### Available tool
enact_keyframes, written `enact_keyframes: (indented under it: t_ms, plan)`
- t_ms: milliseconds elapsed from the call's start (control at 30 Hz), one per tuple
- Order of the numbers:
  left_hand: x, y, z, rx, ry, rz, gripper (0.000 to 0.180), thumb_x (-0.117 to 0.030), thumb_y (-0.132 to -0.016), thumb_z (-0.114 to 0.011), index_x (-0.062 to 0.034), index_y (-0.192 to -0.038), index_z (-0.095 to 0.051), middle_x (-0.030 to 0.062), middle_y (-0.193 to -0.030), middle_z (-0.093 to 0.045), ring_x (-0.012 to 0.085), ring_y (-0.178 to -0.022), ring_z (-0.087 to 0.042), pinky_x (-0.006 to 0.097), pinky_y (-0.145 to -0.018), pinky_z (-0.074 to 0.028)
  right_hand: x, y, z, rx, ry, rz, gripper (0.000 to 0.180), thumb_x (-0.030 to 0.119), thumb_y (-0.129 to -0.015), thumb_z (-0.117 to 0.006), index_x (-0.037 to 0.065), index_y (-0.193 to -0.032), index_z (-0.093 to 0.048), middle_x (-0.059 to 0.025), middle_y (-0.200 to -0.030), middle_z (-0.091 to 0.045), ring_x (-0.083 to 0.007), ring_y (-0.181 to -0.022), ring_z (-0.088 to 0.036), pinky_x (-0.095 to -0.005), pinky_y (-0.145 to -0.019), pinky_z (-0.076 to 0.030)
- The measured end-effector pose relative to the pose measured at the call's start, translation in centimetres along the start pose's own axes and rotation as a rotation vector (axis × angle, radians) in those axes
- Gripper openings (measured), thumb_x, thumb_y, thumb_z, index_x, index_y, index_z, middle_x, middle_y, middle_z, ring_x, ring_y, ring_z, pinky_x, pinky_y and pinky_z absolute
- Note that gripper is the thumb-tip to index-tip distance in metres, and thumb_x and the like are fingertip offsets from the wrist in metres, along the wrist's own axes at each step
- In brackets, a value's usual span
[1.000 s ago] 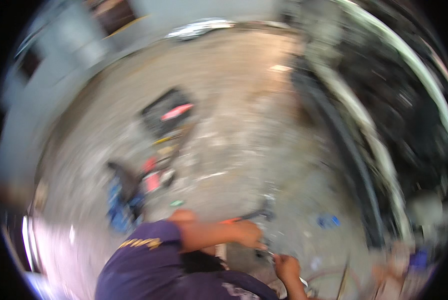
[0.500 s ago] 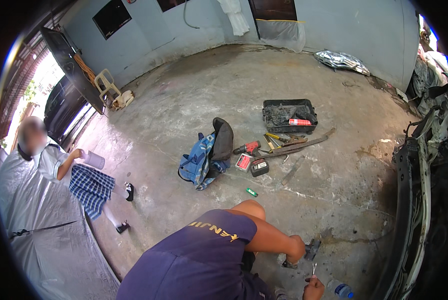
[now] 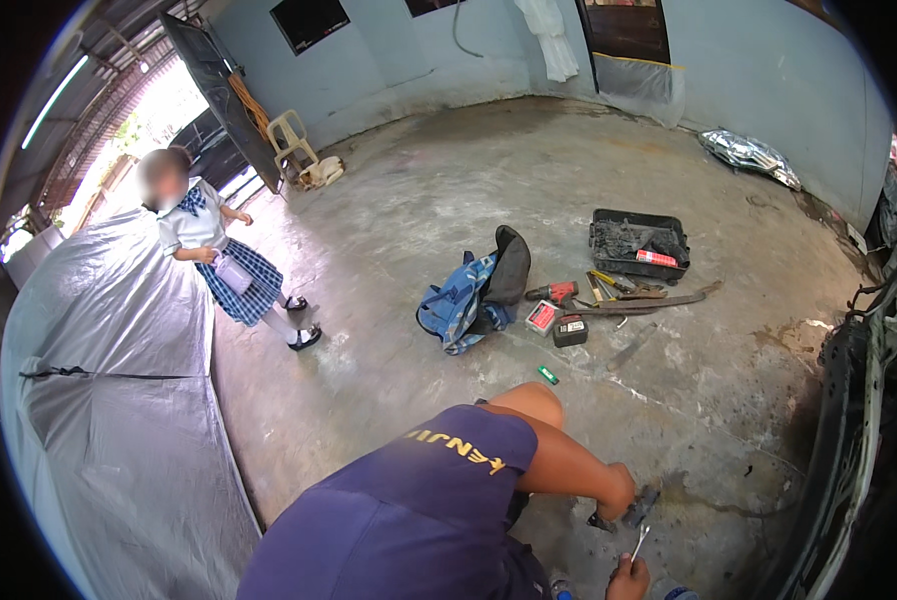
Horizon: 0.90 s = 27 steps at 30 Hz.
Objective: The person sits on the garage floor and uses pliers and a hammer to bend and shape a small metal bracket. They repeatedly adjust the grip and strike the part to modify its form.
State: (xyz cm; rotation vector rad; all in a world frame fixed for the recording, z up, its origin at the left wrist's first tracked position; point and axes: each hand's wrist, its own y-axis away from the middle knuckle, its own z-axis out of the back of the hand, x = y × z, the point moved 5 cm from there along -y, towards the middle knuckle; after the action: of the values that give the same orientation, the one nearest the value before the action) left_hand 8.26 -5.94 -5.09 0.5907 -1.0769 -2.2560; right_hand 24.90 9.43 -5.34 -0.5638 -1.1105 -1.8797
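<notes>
My left arm, in a purple sleeve, reaches right across the lower middle. Its hand (image 3: 619, 489) is closed low over the concrete around a dark metal piece (image 3: 645, 505), whose ends show on both sides; the fingers are mostly hidden. Close by at the lower edge, my right hand (image 3: 628, 580) grips a slim silver wrench (image 3: 642, 543), its head pointing up toward the metal piece. A bottle with a blue cap (image 3: 681, 594) is cut off by the lower edge beside that hand.
A blue backpack (image 3: 459, 308) stands ahead, beside a red drill (image 3: 554, 291), a battery (image 3: 571, 330), hand tools and a black tray (image 3: 609, 262). A person (image 3: 214, 230) holding a purple cup stands left, by a silver cover (image 3: 109, 440). Stripped vehicle parts (image 3: 849, 430) line the right.
My view has swung left, so the floor things sit further right. The person at the left has turned and lowered the cup. Both my hands keep their holds; the wrench leans more to the right.
</notes>
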Motion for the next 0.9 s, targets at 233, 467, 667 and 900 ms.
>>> enact_keyframes:
  t_ms: [233, 467, 667, 900]
  plan:
    - [-2.0, 1.3, -0.1, 0.024, 0.074, 0.103, 0.035, -0.038, -0.084, -0.070, -0.0100, -0.101, -0.082, 0.0146, -0.104, -0.078, 0.0297, -0.100, -0.075, 0.046, -0.084, -0.059, -2.3, 0.4, 1.0, -0.021, -0.359, 0.019, 0.015, 0.013, -0.096, -0.070, 0.000, -0.102, -0.070, -0.0017, -0.080, -0.063, -0.0112, -0.073, -0.054, -0.0315, -0.066, -0.044]
    - [-0.8, 0.6, 5.6, -0.134, 0.023, 0.103, 0.037, -0.024, -0.087, -0.064, -0.0063, -0.118, -0.074, 0.0235, -0.115, -0.074, 0.0419, -0.112, -0.069, 0.051, -0.094, -0.055, -3.7, -2.3, 5.1, 0.087, -1.288, -0.249, 0.031, 0.003, -0.096, -0.059, 0.002, -0.127, -0.058, -0.0051, -0.085, -0.059, -0.0147, -0.067, -0.056, -0.0323, -0.057, -0.050]
    - [0.7, 5.2, 15.0, -0.317, 0.269, 0.015, 0.022, -0.019, -0.095, -0.068, -0.0006, -0.108, -0.070, 0.0150, -0.093, -0.073, 0.0322, -0.086, -0.071, 0.044, -0.075, -0.055, -6.7, -3.7, 6.9, -0.135, -1.422, -0.325, 0.043, 0.000, -0.095, -0.055, -0.001, -0.138, -0.050, -0.0061, -0.083, -0.059, -0.0175, -0.067, -0.057, -0.0373, -0.063, -0.059]
    - [2.1, 3.5, 18.2, -0.068, 1.263, -0.107, 0.017, -0.018, -0.098, -0.073, -0.0044, -0.107, -0.067, -0.0017, -0.092, -0.062, 0.0112, -0.074, -0.060, 0.029, -0.065, -0.049, -10.7, -3.0, 3.0, 0.018, -1.136, -0.468, 0.035, 0.005, -0.097, -0.058, 0.002, -0.131, -0.056, -0.0059, -0.087, -0.061, -0.0162, -0.072, -0.056, -0.0340, -0.062, -0.052]
